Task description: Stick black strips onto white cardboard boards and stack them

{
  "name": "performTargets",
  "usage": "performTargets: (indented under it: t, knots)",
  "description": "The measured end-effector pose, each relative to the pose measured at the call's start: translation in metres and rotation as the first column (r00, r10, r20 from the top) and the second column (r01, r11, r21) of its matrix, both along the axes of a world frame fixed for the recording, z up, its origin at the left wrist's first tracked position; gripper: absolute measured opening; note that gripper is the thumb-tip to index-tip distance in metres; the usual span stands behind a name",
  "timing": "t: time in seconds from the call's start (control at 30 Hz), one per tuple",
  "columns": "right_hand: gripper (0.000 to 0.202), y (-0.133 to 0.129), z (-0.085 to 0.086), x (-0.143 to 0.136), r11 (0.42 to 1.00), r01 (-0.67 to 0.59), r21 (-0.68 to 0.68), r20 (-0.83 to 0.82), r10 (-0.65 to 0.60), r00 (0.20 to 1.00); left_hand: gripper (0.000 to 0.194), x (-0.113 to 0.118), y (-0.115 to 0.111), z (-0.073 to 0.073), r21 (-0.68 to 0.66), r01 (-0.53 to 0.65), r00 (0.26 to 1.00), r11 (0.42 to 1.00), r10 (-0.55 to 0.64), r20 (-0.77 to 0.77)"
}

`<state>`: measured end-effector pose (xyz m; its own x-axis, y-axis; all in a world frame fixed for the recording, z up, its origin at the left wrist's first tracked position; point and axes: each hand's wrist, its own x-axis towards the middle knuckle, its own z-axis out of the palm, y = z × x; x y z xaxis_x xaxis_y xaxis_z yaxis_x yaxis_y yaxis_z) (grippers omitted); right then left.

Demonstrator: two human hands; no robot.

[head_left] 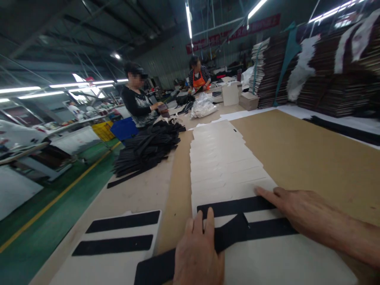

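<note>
My left hand [198, 251] is closed around a loose black strip [231, 232], whose ends stick out on both sides of the palm. Its fingertips touch the left end of another black strip [234, 206] lying across a pale panel [267, 259]. My right hand [299, 208], index finger stretched out, presses on the right end of that strip and holds nothing. A second black strip [270, 228] lies parallel below it on the panel, partly covered by the loose one. Beyond my hands runs an overlapping row of pale panels [222, 158].
At left lies a pale panel [113, 269] bearing two black strips. Behind it is a heap of black strips [148, 146]. A plastic bag [203, 106] and tall stacks of dark panels [273, 67] stand farther back. Two people work along the table's far left side.
</note>
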<state>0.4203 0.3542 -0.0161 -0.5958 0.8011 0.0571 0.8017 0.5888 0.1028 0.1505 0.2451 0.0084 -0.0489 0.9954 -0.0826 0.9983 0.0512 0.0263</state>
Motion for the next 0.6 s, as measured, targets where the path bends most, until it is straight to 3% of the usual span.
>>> performTargets:
  t: [0.1,0.27,0.47,0.6]
  knots:
    - [0.092,-0.006,0.003,-0.020,0.972,-0.151,0.182,0.194,0.115,0.974,0.077,0.012,0.007,0.009,-0.091,-0.060,0.997,0.994,0.064,0.041]
    - [0.095,-0.010,-0.004,-0.038,0.937,-0.197,0.289,0.352,0.087,0.932,0.075,0.016,0.011,0.010,-0.136,-0.074,0.995,0.988,0.081,0.054]
    - [0.088,-0.009,-0.027,-0.022,0.933,-0.146,0.329,0.167,0.094,0.981,0.074,0.008,0.009,0.001,-0.093,-0.065,0.995,0.994,0.071,0.069]
    - [0.069,-0.007,-0.024,0.006,0.956,-0.064,0.285,0.081,0.042,0.996,0.068,0.000,0.006,0.000,-0.013,-0.028,0.993,1.000,0.029,0.112]
